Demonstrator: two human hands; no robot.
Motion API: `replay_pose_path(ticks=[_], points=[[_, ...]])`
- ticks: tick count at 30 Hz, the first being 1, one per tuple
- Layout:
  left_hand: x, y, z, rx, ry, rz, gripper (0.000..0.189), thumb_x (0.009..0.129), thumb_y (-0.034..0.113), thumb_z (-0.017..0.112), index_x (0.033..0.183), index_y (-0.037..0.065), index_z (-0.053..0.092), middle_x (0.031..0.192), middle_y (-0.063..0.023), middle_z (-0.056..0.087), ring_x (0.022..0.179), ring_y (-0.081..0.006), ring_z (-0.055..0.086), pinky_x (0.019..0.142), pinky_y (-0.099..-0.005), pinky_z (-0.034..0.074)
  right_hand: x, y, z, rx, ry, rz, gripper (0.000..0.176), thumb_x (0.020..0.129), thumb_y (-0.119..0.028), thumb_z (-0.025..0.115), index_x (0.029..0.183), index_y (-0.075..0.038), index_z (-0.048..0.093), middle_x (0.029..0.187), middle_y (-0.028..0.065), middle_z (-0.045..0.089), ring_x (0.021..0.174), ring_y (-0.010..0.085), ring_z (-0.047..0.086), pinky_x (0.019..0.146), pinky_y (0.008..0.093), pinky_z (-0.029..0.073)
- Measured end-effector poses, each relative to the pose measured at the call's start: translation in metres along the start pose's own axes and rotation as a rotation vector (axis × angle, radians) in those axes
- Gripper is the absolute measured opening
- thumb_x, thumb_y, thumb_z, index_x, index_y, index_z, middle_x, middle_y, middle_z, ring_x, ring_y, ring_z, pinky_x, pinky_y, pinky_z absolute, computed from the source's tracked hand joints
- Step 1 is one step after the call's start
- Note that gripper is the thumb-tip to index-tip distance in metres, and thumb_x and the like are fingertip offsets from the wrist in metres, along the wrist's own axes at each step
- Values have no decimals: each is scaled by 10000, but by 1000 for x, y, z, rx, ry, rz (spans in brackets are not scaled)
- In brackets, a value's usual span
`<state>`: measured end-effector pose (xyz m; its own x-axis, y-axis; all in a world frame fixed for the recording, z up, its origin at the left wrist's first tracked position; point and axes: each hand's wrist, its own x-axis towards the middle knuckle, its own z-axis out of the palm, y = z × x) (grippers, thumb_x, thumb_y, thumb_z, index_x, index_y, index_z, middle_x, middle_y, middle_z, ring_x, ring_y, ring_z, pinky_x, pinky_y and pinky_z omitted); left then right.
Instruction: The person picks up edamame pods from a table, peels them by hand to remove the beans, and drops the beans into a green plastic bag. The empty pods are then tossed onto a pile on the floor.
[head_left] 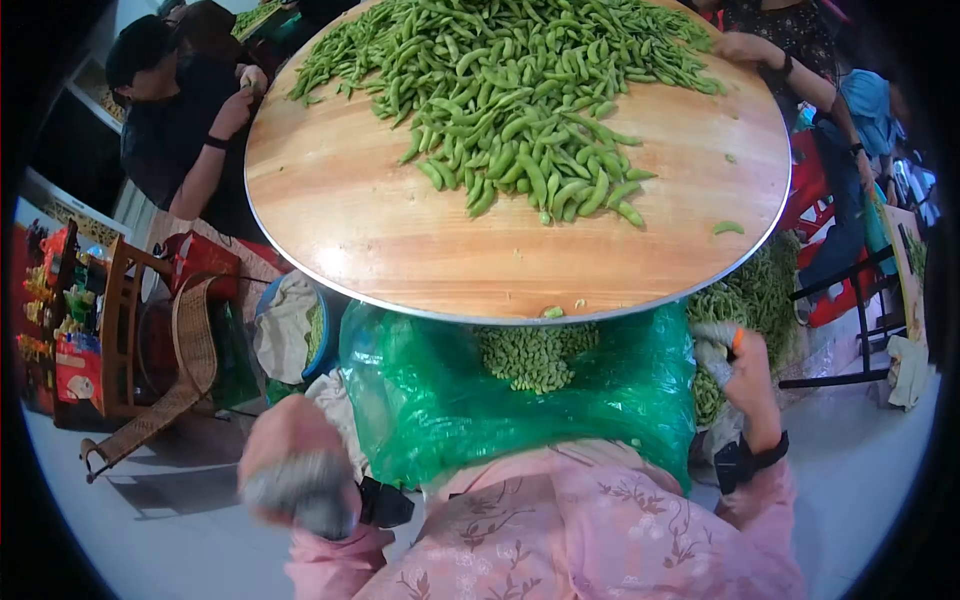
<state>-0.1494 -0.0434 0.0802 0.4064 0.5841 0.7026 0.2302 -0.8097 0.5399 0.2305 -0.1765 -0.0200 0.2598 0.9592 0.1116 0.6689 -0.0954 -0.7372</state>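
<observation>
The green bag (430, 400) lies in the person's lap, just under the edge of the table (400, 240), with a heap of shelled beans (535, 355) in it. The right hand (745, 385) is at the bag's right side, fingers (712, 352) curled; I cannot tell if they pinch anything. The left hand (295, 480) is blurry by the bag's left corner, fingers unclear. Green pods (500, 90) cover the table.
</observation>
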Motion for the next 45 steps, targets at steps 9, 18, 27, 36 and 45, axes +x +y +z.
replay_pose_path(ticks=[9, 18, 27, 36, 45], points=[[46, 61, -6, -430, -340, 541, 185, 698, 240, 551, 862, 156, 546, 707, -29, 473, 625, -171, 433, 481, -302, 317, 127, -43, 16, -484, 158, -137, 585, 641, -380, 688, 1015, 46, 542, 817, 210, 592, 797, 358, 570, 687, 408, 436], [2, 6, 5, -357, -361, 333, 195, 756, 273, 498, 744, 80, 466, 683, -33, 437, 651, -164, 451, 571, -303, 352, 168, -49, 43, -612, -25, -215, 490, 630, -439, 671, 839, -6, 576, 785, 217, 583, 776, 366, 557, 669, 416, 438], [-152, -61, 41, 147, -983, -430, 440, 709, 299, 628, 1053, 44, 531, 989, -153, 537, 898, -318, 509, 762, -384, 407, 3, -28, 35, -326, -625, -158, 532, 611, -365, 705, 1035, -78, 561, 695, 126, 561, 626, 324, 549, 557, 386, 438], [-290, -114, -175, -26, -55, -1841, 295, 790, 330, 527, 970, 97, 531, 874, -57, 616, 785, -166, 573, 661, -323, 434, -169, 182, -62, 562, -633, 1039, 412, 722, -54, 584, 1125, -73, 502, 870, 24, 558, 833, 154, 552, 603, 264, 466], [-197, -100, -569, -228, 178, -1479, 222, 789, 180, 485, 959, 49, 544, 933, -17, 548, 881, -114, 519, 759, -228, 416, -204, 220, -438, 628, 860, 612, 317, 787, -62, 502, 1098, -16, 466, 911, 111, 533, 860, 211, 522, 692, 324, 457]])
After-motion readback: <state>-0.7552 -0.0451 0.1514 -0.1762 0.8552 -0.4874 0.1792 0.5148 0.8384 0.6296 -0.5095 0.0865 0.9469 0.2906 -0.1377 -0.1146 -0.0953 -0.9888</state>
